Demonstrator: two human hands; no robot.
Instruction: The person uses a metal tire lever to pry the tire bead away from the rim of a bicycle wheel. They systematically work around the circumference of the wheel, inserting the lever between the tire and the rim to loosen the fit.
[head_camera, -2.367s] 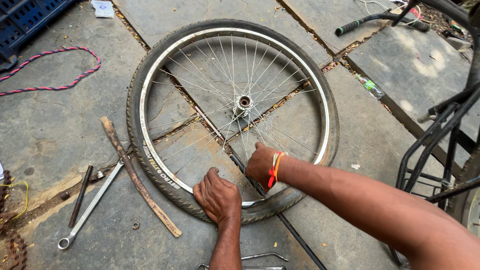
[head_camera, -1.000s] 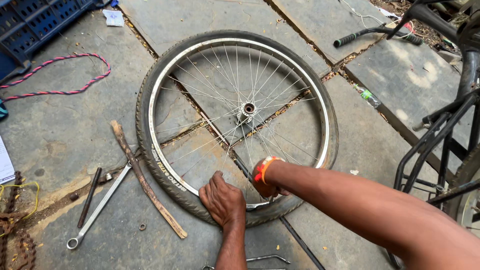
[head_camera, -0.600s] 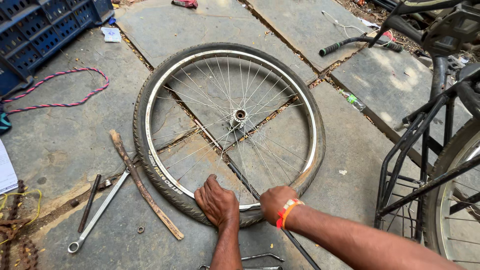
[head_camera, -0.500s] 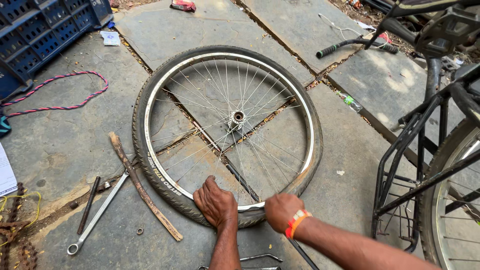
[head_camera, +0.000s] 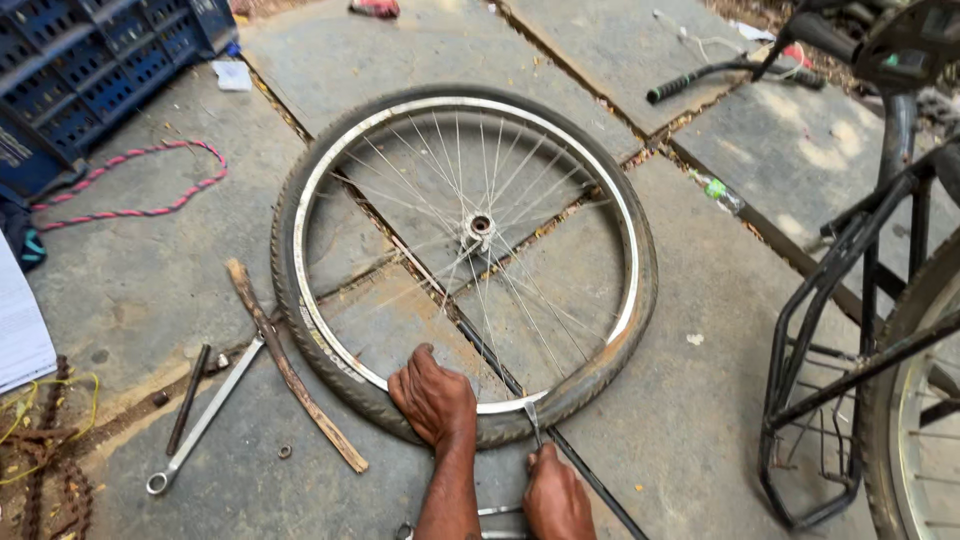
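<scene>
My left hand (head_camera: 432, 398) presses flat on the tyre (head_camera: 330, 370) near edge; right hand (head_camera: 556, 492) grips a lever (head_camera: 532, 423) wedged at the rim (head_camera: 560, 130).

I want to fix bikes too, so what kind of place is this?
Probably an outdoor bicycle repair spot on stone paving. A bicycle wheel lies flat, a spanner rests beside it, and a parked bicycle stands at the right.

- Your left hand (head_camera: 432, 398) is bare: no glove, no ring visible.
- Your right hand (head_camera: 556, 493) is bare too.
- Both forearms show no sleeves as far as the bottom edge of the view.
</scene>
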